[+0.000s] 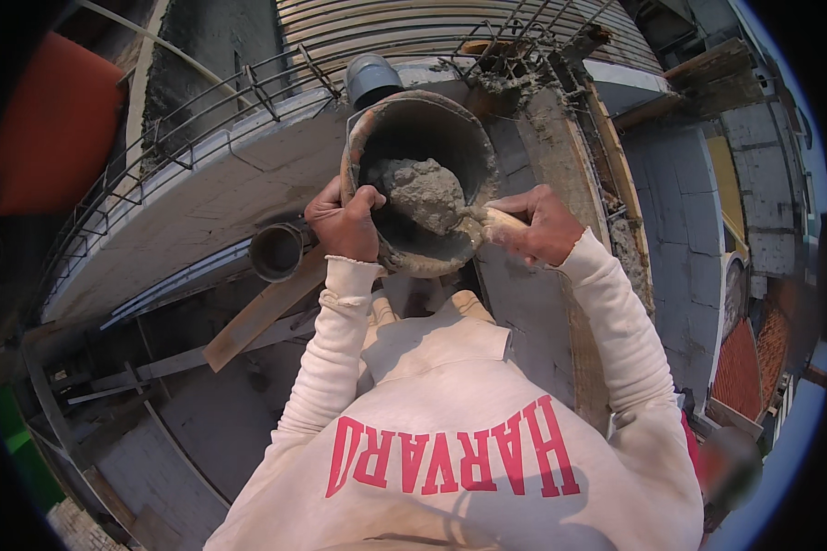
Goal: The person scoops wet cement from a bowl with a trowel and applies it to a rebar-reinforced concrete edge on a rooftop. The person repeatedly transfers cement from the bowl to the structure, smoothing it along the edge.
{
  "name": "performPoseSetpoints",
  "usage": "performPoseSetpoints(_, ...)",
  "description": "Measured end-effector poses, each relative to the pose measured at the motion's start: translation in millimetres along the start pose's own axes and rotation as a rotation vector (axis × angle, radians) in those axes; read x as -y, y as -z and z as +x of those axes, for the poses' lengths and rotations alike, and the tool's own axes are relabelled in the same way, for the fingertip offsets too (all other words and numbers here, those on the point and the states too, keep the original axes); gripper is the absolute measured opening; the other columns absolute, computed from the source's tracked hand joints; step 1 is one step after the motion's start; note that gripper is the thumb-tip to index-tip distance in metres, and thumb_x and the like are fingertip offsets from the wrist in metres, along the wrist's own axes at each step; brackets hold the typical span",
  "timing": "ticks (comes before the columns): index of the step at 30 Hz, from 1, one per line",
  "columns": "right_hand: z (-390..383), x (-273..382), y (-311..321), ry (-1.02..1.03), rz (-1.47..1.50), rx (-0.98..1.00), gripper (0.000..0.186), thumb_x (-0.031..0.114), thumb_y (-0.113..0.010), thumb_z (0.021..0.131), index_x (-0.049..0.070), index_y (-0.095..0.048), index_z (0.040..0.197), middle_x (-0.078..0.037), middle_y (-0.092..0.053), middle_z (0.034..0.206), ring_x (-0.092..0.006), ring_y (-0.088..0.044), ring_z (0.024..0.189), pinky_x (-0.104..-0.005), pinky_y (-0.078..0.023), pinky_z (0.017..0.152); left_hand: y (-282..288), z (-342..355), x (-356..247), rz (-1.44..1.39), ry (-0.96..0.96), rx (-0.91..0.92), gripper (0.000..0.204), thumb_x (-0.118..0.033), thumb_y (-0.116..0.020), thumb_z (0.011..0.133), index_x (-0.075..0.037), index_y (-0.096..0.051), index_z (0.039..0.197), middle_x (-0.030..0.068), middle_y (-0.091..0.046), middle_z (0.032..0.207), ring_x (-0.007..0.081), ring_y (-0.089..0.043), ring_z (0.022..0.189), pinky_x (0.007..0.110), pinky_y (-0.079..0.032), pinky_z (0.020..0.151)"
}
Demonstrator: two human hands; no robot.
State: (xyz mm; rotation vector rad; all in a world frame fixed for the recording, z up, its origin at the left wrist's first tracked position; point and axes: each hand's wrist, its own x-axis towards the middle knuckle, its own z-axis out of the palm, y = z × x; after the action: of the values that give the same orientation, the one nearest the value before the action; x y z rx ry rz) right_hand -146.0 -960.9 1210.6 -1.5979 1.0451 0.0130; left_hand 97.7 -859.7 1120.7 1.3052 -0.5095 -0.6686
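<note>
A round, mortar-caked bucket [421,129] is tipped so its mouth faces me, in front of my body. Inside it sits a heap of wet grey mortar [423,191]. My left hand [345,220] is closed on the bucket's left rim, thumb over the edge. In my right hand [540,225], at the right rim, is the pale wooden handle of a trowel [503,222]. The trowel's metal part is smeared with mortar and reaches over the rim; its blade seems covered by the mortar. What supports the bucket underneath is hidden.
Beyond the bucket stand a grey pipe end [371,77] and tangled rebar [515,50]. Long rebar [202,129] lines the wall at left. A second bucket [277,252] and a wooden plank [266,317] lie lower left. Mortar-stained boards [560,147] run along the right.
</note>
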Motion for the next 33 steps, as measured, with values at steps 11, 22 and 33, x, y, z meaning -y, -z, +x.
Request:
performPoseSetpoints(11, -28, 14, 172, 0.001, 0.097, -0.299, 0.035, 0.026, -0.073, 0.092, -0.002, -0.076, 0.113, -0.003, -0.062, 0.065, -0.0068, -0.051, 0.046, -0.0237, -0.041, 0.041, 2, 1, 7, 0.002, -0.013, -0.181, 0.007, -0.001, -0.064, 0.072, 0.003, -0.064, 0.066, -0.0047, -0.054, 0.062, 0.0046, -0.042, 0.059, 0.024, -0.033, 0.057)
performPoseSetpoints(22, 80, 17, 184, -0.213, -1.308, -0.814, 0.035, 0.03, -0.065, 0.085, 0.008, -0.076, 0.111, -0.017, -0.074, 0.113, -0.0386, -0.07, 0.108, -0.0469, -0.056, 0.095, 56, -25, 28, 0.133, 0.051, -0.211, 0.009, -0.002, -0.064, 0.076, 0.005, -0.069, 0.073, 0.0001, -0.062, 0.065, 0.0064, -0.051, 0.061, 0.024, -0.041, 0.06)
performPoseSetpoints(33, -23, 40, 45, 0.343, -0.783, -0.507, 0.031, 0.019, -0.073, 0.085, 0.006, -0.078, 0.113, -0.02, -0.076, 0.097, -0.0338, -0.074, 0.091, -0.0393, -0.058, 0.085, 50, 5, 13, 0.256, -0.027, 0.033, 0.009, -0.002, -0.066, 0.076, 0.006, -0.07, 0.076, 0.0015, -0.062, 0.064, 0.0068, -0.053, 0.058, 0.024, -0.043, 0.057)
